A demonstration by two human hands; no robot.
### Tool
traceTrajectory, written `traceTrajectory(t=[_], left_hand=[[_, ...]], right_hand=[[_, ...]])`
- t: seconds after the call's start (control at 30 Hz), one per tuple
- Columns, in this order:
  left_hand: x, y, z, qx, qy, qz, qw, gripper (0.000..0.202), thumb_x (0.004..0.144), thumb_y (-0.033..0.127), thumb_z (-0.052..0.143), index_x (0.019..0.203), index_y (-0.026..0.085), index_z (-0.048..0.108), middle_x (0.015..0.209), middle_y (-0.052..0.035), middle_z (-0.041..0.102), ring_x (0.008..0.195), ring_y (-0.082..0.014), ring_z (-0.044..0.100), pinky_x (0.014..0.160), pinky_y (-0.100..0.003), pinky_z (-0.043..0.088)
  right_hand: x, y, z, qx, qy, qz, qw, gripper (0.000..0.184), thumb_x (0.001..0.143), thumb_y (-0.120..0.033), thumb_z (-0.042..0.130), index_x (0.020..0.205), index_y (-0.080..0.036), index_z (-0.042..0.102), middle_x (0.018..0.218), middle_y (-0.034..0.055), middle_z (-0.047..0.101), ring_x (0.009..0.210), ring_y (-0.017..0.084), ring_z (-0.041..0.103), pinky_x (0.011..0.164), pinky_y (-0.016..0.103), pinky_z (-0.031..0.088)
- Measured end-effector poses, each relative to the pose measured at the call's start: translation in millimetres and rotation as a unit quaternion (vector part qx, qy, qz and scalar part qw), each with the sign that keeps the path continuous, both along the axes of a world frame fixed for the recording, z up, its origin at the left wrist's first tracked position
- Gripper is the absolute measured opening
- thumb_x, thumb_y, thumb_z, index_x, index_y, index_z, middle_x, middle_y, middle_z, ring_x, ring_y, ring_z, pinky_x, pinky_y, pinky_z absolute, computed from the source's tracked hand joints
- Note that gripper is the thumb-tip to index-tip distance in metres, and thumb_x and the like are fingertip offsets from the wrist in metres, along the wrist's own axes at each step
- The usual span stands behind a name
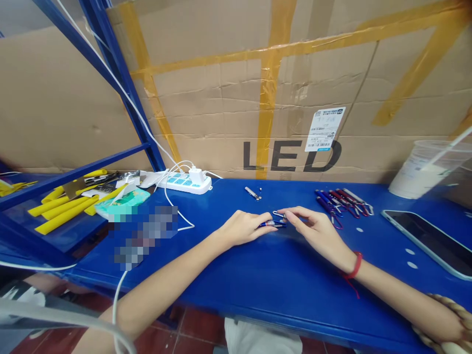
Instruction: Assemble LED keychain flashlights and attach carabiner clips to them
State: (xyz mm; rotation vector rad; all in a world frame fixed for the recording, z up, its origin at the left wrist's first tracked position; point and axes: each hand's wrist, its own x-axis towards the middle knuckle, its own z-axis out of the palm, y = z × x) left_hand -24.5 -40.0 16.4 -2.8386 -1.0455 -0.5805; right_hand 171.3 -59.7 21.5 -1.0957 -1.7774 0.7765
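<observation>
Over the blue table (236, 275), my left hand (243, 228) is closed around a small blue keychain flashlight (268, 223), a slim metal tube with a pale label. My right hand (319, 231) pinches a small silver carabiner clip (278, 215) between thumb and fingers, close to the tube's end. Whether clip and tube are joined cannot be made out. Behind my hands lies a silver tube (251, 192) with tiny round pieces beside it. To the right, several similar flashlights (342, 200) in purple, blue, red and silver lie in a row, clips toward me.
A phone (431, 241) and a plastic cup (420, 169) stand at the right. On the left are a white power strip (188, 182) with cables, a green packet (123, 202) and yellow tubes (66, 209). A large cardboard box (221, 108) rises behind the table.
</observation>
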Motion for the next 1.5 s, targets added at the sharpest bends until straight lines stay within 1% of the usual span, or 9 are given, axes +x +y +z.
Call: traceTrajectory(t=[0.1,0.2,0.27,0.5,0.73,0.93,1.13,1.23,1.5], left_hand=[[-0.1,0.6,-1.0,0.005,0.004,-0.013,1.0,0.032,0.091,0.043,0.035,0.093,0.02,0.057,0.078,-0.0005,0.068,0.066,-0.0122,0.064,0.049,-0.017,0.033],[0.5,1.0,-2.8,-0.001,0.022,-0.018,1.0,0.032,0.091,0.041,0.035,0.092,0.019,0.058,0.077,-0.0007,0.068,0.068,-0.013,0.064,0.051,-0.018,0.034],[0.7,0.9,-3.7,-0.006,0.029,-0.021,0.999,0.031,0.092,0.04,0.034,0.092,0.019,0.058,0.079,-0.0007,0.069,0.07,-0.0131,0.065,0.052,-0.018,0.034],[0.3,-0.2,-4.1,0.015,0.025,-0.019,0.999,0.032,0.091,0.042,0.035,0.093,0.019,0.057,0.078,0.0003,0.069,0.065,-0.0126,0.064,0.05,-0.018,0.033],[-0.2,0.9,-6.8,0.048,0.003,-0.029,0.998,0.035,0.091,0.045,0.034,0.091,0.018,0.056,0.069,0.0001,0.067,0.059,-0.012,0.063,0.048,-0.018,0.032],[-2.6,2.9,-10.1,0.096,-0.037,-0.055,0.993,0.035,0.092,0.043,0.034,0.088,0.018,0.059,0.066,0.0012,0.067,0.054,-0.0101,0.061,0.047,-0.019,0.033],[-2.9,1.6,-10.1,0.104,-0.069,-0.072,0.99,0.035,0.091,0.042,0.036,0.089,0.017,0.061,0.068,0.0011,0.068,0.053,-0.0089,0.06,0.047,-0.019,0.035],[-2.2,1.4,-9.9,0.105,-0.067,-0.08,0.989,0.036,0.092,0.041,0.033,0.089,0.017,0.061,0.07,0.0013,0.068,0.055,-0.0084,0.06,0.048,-0.019,0.035],[-3.7,1.5,-8.8,0.118,-0.04,-0.083,0.989,0.046,0.094,0.043,0.023,0.092,0.017,0.061,0.065,0.0004,0.065,0.054,-0.0084,0.058,0.048,-0.019,0.034]], right_hand=[[-1.8,1.5,-4.7,-0.069,0.038,0.001,0.997,0.038,0.072,-0.046,0.061,0.089,-0.013,0.069,0.077,0.0071,0.069,0.063,0.015,0.061,0.058,0.025,0.051],[-3.5,0.7,-9.8,-0.124,0.05,0.007,0.991,0.04,0.066,-0.046,0.066,0.087,-0.012,0.07,0.059,0.0031,0.064,0.042,0.009,0.049,0.039,0.021,0.041],[-3.7,-0.1,-10.9,-0.134,0.049,0.01,0.99,0.038,0.064,-0.045,0.068,0.082,-0.012,0.071,0.054,0.0015,0.061,0.039,0.007,0.044,0.036,0.019,0.037],[-2.7,-2.2,-5.3,-0.108,0.029,0.006,0.994,0.029,0.061,-0.042,0.07,0.068,-0.014,0.07,0.052,0.0009,0.06,0.043,0.009,0.046,0.04,0.02,0.037],[-3.1,-0.2,-8.4,-0.109,0.056,-0.015,0.992,0.037,0.065,-0.047,0.065,0.077,-0.013,0.069,0.047,-0.0011,0.054,0.038,0.007,0.04,0.036,0.02,0.033],[-4.5,-2.8,-8.6,-0.089,0.032,0.014,0.995,0.032,0.064,-0.046,0.067,0.072,-0.015,0.069,0.063,0.004,0.063,0.045,0.009,0.047,0.038,0.019,0.034],[-5.0,-3.4,-6.3,-0.149,0.037,0.022,0.988,0.033,0.062,-0.046,0.067,0.071,-0.014,0.067,0.05,-0.0001,0.055,0.039,0.007,0.04,0.036,0.019,0.031],[-4.4,-2.8,-6.3,-0.166,0.045,0.028,0.985,0.034,0.061,-0.047,0.067,0.071,-0.014,0.065,0.052,-0.0002,0.056,0.041,0.007,0.041,0.036,0.019,0.031],[-1.7,-4.4,-7.5,-0.075,-0.01,0.017,0.997,0.03,0.067,-0.046,0.065,0.071,-0.016,0.065,0.057,0.0005,0.058,0.048,0.01,0.048,0.046,0.022,0.037]])
